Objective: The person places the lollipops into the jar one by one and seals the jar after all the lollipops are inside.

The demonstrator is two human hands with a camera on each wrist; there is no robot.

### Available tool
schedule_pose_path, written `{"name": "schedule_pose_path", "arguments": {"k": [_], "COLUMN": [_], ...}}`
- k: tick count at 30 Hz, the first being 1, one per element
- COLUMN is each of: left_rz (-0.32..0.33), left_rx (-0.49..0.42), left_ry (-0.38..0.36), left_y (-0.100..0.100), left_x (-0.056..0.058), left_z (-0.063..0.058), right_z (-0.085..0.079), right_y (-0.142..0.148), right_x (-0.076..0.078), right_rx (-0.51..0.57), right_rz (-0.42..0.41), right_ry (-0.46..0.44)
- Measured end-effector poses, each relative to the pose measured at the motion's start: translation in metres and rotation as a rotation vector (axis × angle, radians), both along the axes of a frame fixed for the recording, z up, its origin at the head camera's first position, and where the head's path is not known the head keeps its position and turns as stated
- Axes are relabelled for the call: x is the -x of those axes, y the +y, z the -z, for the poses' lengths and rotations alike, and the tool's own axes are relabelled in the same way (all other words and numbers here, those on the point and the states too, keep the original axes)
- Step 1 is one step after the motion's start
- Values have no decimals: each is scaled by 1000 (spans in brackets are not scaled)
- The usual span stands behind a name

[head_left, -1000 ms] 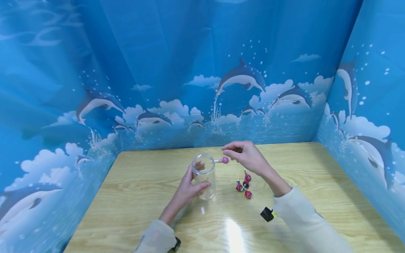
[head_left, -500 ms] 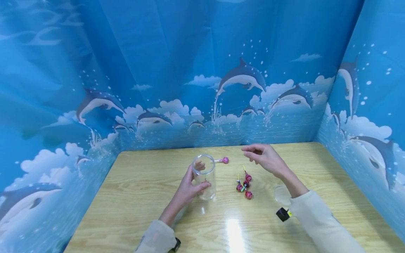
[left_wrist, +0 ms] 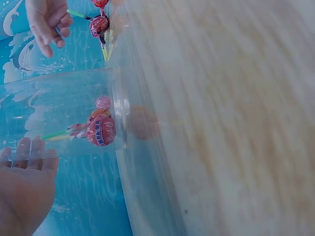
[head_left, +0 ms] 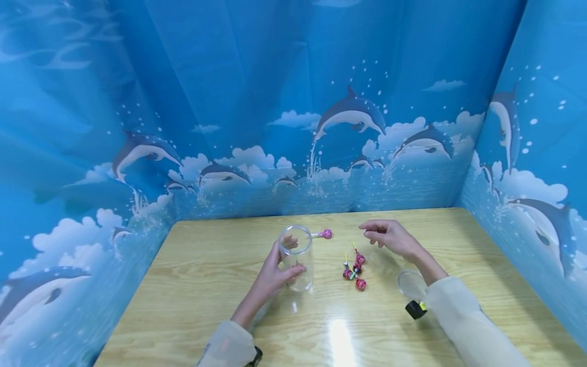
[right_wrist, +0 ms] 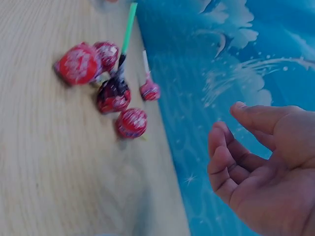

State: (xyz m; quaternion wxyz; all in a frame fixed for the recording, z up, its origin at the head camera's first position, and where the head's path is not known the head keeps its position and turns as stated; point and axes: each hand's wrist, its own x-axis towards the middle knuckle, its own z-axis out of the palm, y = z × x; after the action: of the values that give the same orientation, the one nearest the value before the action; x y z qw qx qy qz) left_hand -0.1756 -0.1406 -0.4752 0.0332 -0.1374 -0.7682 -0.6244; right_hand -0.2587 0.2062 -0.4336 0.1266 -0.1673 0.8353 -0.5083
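My left hand grips a clear, open-topped cylindrical jar, which stands upright on the table. Thumb and fingers wrap its sides. My right hand hovers right of the lollipops, fingers loosely bent; the right wrist view shows nothing in it. Several red-wrapped lollipops lie in a loose cluster between the jar and this hand. Behind them, close to the jar's far side, lies a pink lollipop with a white stick. In the left wrist view, lollipops show through the jar wall.
A clear round disc, like a lid, lies beside the right sleeve and is partly covered by it. A black wrist device hangs at that sleeve. The wooden table meets blue dolphin-print curtains at back and sides.
My right hand has moved right and a little nearer, away from above the pink lollipop, uncovering the clear disc. The left hand and jar have stayed in place.
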Motion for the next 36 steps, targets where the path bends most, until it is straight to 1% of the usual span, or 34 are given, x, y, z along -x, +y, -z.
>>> {"name": "schedule_pose_path", "arguments": {"k": [5,11,15,21,24,28,33,36], "left_rz": [-3,-1,2,6,3,3,5,2], "left_rx": [14,12,9,6,2,-4,-6,1], "left_ry": [1,1,6,9,7,1,-5,-2], "left_y": [0,1,1,0,0,0,1,1], "left_x": [-1,0,-1,-1,-1,-1,-1,-1], "left_z": [-1,-1,-1,0,0,1,1,0], "right_z": [16,37,46,54,57,60,61,61], "right_y": [4,4,1,-6,-8,-11,-13,-13], "right_x": [10,22,28,31,33,34,35,35], "right_rx": [-2,-56,-75,-93,-128,-174,-228,-277], "right_rz": [-10,-27,-35,-56,-71,-118,-166,-160], "right_ry": [-26,-18,-13,21,57,111,141,143]}}
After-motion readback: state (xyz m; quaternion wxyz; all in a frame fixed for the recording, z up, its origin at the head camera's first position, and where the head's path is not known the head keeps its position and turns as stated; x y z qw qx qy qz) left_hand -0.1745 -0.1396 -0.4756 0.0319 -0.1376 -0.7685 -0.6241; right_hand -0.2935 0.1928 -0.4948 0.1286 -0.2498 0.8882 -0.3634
